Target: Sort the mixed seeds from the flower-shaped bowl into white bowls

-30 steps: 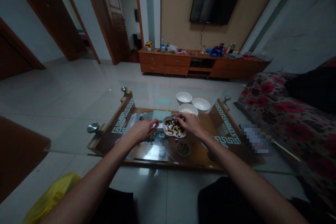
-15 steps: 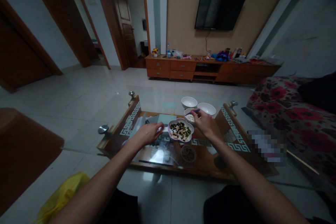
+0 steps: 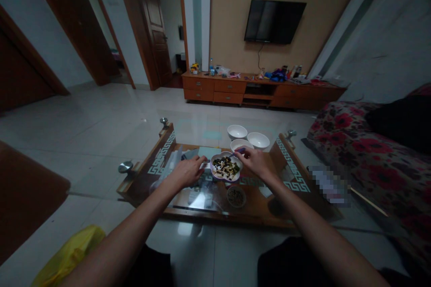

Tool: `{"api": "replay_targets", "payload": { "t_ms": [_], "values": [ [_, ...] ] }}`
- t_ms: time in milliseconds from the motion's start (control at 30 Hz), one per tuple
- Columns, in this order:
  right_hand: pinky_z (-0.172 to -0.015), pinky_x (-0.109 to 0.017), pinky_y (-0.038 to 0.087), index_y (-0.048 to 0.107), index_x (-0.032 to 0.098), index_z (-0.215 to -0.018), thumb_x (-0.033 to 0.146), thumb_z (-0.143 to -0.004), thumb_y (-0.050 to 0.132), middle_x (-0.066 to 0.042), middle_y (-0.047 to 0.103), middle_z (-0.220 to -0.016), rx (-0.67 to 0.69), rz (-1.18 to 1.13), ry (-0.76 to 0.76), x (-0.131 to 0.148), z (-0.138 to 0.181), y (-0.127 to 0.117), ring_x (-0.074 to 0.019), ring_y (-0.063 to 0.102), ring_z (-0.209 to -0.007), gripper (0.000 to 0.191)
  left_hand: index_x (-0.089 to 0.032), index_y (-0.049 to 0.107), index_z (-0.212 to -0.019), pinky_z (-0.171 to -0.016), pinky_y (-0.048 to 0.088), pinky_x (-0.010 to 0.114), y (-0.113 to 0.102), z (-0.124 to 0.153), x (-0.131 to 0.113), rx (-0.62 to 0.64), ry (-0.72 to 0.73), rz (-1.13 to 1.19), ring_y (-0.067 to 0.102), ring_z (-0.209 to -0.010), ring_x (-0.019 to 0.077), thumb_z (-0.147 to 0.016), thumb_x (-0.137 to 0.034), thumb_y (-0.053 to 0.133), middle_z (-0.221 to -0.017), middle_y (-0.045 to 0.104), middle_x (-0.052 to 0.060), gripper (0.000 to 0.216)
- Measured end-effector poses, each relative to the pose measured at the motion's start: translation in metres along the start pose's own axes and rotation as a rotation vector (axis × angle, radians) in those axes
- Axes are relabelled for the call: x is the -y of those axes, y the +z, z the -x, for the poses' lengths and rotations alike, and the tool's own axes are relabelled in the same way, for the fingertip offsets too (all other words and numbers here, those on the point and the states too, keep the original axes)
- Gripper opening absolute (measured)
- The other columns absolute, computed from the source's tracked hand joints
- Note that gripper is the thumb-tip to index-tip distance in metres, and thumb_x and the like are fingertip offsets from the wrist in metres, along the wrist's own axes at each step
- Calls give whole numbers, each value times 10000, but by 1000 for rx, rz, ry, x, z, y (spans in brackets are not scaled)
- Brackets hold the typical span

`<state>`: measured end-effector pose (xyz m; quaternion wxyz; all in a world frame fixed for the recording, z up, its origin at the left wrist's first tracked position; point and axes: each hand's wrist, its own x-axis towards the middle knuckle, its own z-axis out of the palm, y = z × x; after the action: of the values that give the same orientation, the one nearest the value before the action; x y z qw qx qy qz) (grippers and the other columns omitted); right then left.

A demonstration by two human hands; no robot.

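Dish [image 3: 222,178] of food [image 3: 226,168] above a glass table [image 3: 259,202].
The left hand [image 3: 188,171] pinches the dish's pale handle [image 3: 206,166]; the right hand [image 3: 254,161] grips a purple spoon [image 3: 238,150] at the dish's rim, near three white bowls [image 3: 258,140]. If the left pinch slackens, I judge the dish could tip and spill.

Head-worn view, facing forward and down; glass table [image 3: 210,199] near, television [image 3: 275,21] far

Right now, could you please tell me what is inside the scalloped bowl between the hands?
Mixed white, dark and greenish pieces lie inside the scalloped bowl; whatever sits beneath that top layer is covered from view.
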<state>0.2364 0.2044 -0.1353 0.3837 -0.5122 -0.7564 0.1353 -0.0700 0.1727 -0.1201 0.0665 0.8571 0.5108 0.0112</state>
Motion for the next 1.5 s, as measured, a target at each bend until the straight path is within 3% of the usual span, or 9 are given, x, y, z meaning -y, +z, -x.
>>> {"api": "replay_targets", "payload": {
  "t_ms": [100,267,533,900,1033,1267,1400,1500],
  "values": [
    [-703,-299,505,805,231,-988,404,-967,645,-57,818,-877,72,55,-18,0,2,17,-219,744,-754,236,-233,543,-1380,-873,559,387,3,0,-5,4,8,-13,724,-981,280,-1103,-342,468,-1257,711,150,307],
    [-679,-285,478,797,237,-980,432,-977,646,-52,808,-881,46,152,20,0,3,34,-215,727,-742,247,-246,578,-1324,-855,551,385,0,-1,-11,13,-17,-19,725,-983,299,-1108,-340,455,-1188,738,141,265],
    [-686,-285,459,798,233,-976,442,-991,639,-67,807,-892,79,269,13,2,3,38,-230,729,-792,264,-244,574,-1342,-839,539,380,-5,-2,-11,37,-8,-14,730,-1010,310,-1104,-324,461,-1200,733,130,276],
    [-703,-290,450,812,230,-1048,400,-1011,616,-76,806,-880,140,344,-28,9,5,42,-242,739,-803,262,-205,601,-1332,-908,551,414,9,-7,-4,47,27,26,717,-1015,304,-1111,-350,381,-1203,688,149,344],
    [-693,-288,452,807,217,-1036,434,-1002,605,-73,803,-868,73,259,3,8,1,34,-232,730,-773,299,-176,598,-1317,-919,550,431,9,-9,-8,66,9,33,719,-1013,305,-1116,-388,296,-1210,669,150,420],
    [-656,-296,461,805,199,-1020,515,-984,570,-96,808,-867,-193,167,135,-10,-8,-7,-231,722,-712,396,-203,596,-1281,-904,549,450,12,-14,-8,79,26,55,715,-1063,326,-1113,-406,246,-1197,710,142,438],
    [-665,-301,464,809,210,-1002,547,-964,574,-83,813,-865,-252,164,135,-17,-7,-15,-226,720,-695,413,-205,605,-1215,-910,545,438,13,-14,-6,72,34,64,713,-1060,318,-1107,-410,250,-1158,729,137,424],
    [-664,-298,464,817,222,-996,533,-960,594,-66,813,-857,-217,147,95,-14,-6,-15,-216,712,-679,384,-209,605,-1215,-913,545,441,14,-15,-5,60,51,75,714,-1054,318,-1107,-415,251,-1157,733,136,423]
  ]
}}
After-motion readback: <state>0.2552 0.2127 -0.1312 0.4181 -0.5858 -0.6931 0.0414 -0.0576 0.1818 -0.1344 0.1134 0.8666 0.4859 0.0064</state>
